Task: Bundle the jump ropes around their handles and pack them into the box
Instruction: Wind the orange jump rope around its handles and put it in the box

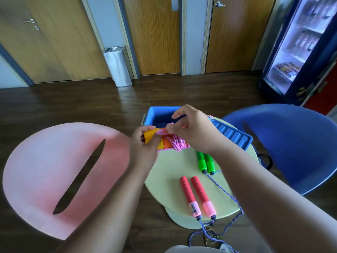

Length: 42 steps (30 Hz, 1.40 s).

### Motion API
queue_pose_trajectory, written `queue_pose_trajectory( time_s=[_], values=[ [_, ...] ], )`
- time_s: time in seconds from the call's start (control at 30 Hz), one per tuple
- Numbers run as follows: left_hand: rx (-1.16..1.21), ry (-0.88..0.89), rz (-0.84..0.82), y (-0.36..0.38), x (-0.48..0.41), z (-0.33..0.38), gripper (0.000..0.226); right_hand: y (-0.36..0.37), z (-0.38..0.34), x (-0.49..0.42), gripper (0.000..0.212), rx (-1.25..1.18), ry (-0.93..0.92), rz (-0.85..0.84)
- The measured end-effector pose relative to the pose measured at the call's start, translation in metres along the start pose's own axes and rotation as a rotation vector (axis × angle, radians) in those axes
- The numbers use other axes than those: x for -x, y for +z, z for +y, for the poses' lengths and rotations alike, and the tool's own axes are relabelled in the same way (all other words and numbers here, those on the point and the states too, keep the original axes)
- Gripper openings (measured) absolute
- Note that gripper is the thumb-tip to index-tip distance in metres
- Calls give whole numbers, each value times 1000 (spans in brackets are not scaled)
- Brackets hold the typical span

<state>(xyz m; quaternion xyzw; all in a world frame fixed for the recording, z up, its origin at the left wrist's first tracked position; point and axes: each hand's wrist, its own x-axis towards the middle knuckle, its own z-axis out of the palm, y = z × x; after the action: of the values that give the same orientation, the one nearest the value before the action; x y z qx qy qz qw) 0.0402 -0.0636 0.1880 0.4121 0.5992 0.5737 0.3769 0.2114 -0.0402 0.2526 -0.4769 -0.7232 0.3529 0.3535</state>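
Both arms reach forward over the worktop. The left hand clamps the yellow-orange handles; the right hand pinches the pink rope wound around them, near the blue box at the far edge.

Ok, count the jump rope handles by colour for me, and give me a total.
Yellow and orange handles, held in the left hand while the right hand wraps pink rope: 2
Green handles: 2
Red handles: 2
Total: 6
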Motion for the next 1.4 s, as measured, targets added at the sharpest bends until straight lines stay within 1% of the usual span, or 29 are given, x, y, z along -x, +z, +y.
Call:
queue_pose_trajectory(
  time_s=[0.07,0.13,0.2,0.23,0.27,0.33,0.37,0.43,0.5,0.6,0.63,0.7,0.73,0.77,0.83,0.9,0.93,1.0,1.03,1.07,1.13,1.23,1.33,1.4],
  values=[
    [48,-49,-13,-3,2,-1,9,-5,4,3,6,-82,-6,-1],
    [77,-83,-18,-7,3,-1,9,-7,11,6,17,-105,3,135],
    [97,-108,-16,-9,3,0,9,-3,24,6,16,-47,18,297],
    [106,-116,-16,-9,3,1,9,0,32,6,11,-19,32,328],
    [116,-116,-23,-9,2,2,8,4,37,6,10,-14,65,321],
    [129,-112,-44,-7,1,3,8,13,47,6,27,-107,133,262],
    [131,-115,-58,-6,1,4,8,17,49,6,28,-172,157,236],
    [125,-122,-92,-3,2,8,9,22,50,8,21,-306,194,209],
    [108,-153,-132,-2,4,15,20,23,49,9,15,-329,194,246],
    [-37,-186,-200,-6,0,17,38,24,53,7,7,-317,191,305],
    [-87,-158,-213,-9,-1,17,44,24,54,5,8,-325,197,315],
    [-227,-24,-206,-15,-5,17,53,23,58,4,8,-302,187,348],
    [-298,62,-181,-17,-5,19,52,22,59,3,8,-284,179,360],
    [-341,138,-140,-17,-4,22,47,22,60,3,7,-272,176,364],
    [-320,241,-100,-15,-2,28,33,22,63,3,6,-258,179,359],
    [-285,260,-157,-12,-1,36,21,22,63,3,6,-239,175,356],
    [-306,271,-185,-10,-2,39,17,21,61,4,6,-233,167,351],
    [-387,310,-187,-8,-5,43,7,21,60,5,7,-217,148,348],
    [-403,313,-183,-8,-7,45,4,21,61,5,8,-207,141,350],
    [-396,300,-179,-9,-8,46,6,21,61,5,11,-208,142,349],
    [-360,258,-180,-12,-11,48,14,20,62,6,14,-250,156,335],
    [-325,189,-221,-20,-11,46,21,17,60,7,15,-264,124,339],
    [-219,153,-236,-28,-12,42,18,13,56,7,14,-274,103,347],
    [-205,154,-230,-32,-12,40,16,11,54,8,14,-266,88,349]
  ],
)
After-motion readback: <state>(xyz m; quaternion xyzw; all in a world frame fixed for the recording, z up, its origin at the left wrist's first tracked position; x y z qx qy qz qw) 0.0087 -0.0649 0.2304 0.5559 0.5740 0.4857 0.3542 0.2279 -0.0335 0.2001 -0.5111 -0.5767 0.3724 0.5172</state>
